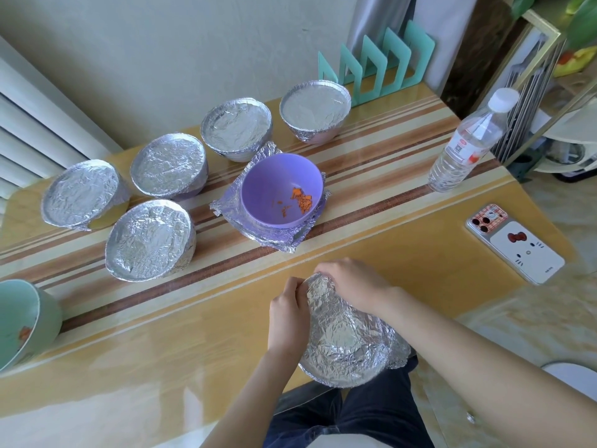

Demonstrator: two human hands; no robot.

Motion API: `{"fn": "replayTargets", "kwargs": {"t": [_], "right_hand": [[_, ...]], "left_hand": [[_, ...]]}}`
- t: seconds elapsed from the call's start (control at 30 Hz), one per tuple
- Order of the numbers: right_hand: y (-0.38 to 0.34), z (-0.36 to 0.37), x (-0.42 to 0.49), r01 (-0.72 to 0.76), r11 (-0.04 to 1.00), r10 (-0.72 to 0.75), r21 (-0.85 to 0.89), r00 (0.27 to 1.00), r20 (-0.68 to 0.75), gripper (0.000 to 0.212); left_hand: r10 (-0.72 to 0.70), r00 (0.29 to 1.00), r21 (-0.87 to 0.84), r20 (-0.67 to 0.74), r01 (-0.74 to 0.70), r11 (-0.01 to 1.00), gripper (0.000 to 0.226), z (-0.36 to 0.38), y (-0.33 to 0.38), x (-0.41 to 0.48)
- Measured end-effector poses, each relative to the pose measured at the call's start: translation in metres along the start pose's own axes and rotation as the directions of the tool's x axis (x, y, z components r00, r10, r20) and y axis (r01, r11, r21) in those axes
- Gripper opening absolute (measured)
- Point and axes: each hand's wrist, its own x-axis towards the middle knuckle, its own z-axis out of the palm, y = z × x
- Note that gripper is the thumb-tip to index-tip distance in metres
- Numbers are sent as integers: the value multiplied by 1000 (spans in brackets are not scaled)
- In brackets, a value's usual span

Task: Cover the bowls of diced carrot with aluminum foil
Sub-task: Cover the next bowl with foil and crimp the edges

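Head view: in the lower centre, at the table's near edge, a foil-wrapped bowl [345, 344] sits between both hands. The left hand [287, 318] pinches the aluminum foil at its far rim, and the right hand [352, 286] curls its fingers over the foil just beside it. Behind, mid-frame, an open purple bowl [258, 179] with diced carrot [302, 202] stands on a stack of foil sheets [277, 240]. Five foil-covered bowls [168, 163] range from upper left to upper centre. A green bowl [29, 321] holding carrot is cut off by the left edge. At right a water bottle [465, 143] stands, and nearer lies a phone [513, 244]. A teal rack [378, 63] stands by the wall. The table [161, 367] is yellow with brown stripes. Foil hides the held bowl's contents.
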Motion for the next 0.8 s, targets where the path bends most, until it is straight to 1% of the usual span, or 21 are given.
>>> {"fn": "replayTargets", "kwargs": {"t": [0.13, 0.27, 0.33, 0.43, 0.57, 0.8], "right_hand": [[-2, -1, -1, -7, 1000, 6, -14, 1000, -11, 56], [-12, 0, -7, 67, 997, -69, -49, 997, -28, 62], [-14, -1, -7, 85, 995, -87, -55, 996, -30, 60], [-14, -1, -5, 71, 996, -72, -62, 997, -29, 56], [-10, -2, 1, 45, 998, -44, -53, 999, 19, 55], [-5, -10, 0, -9, 1000, 11, -30, 997, 78, 51]], "left_hand": [[5, 998, -29, -63, -7, 1000, 18, 3, -2, -5], [-9, 995, -16, -102, 7, 1000, 19, 4, 0, -7], [-6, 994, -17, -107, 4, 1000, 19, 5, 0, -7], [-12, 994, -16, -108, 10, 1000, 20, 6, 1, -7], [-27, 994, -21, -108, 25, 999, 20, 4, 0, -5], [-7, 996, -24, -89, 5, 1000, 20, 3, 3, -4]]}}
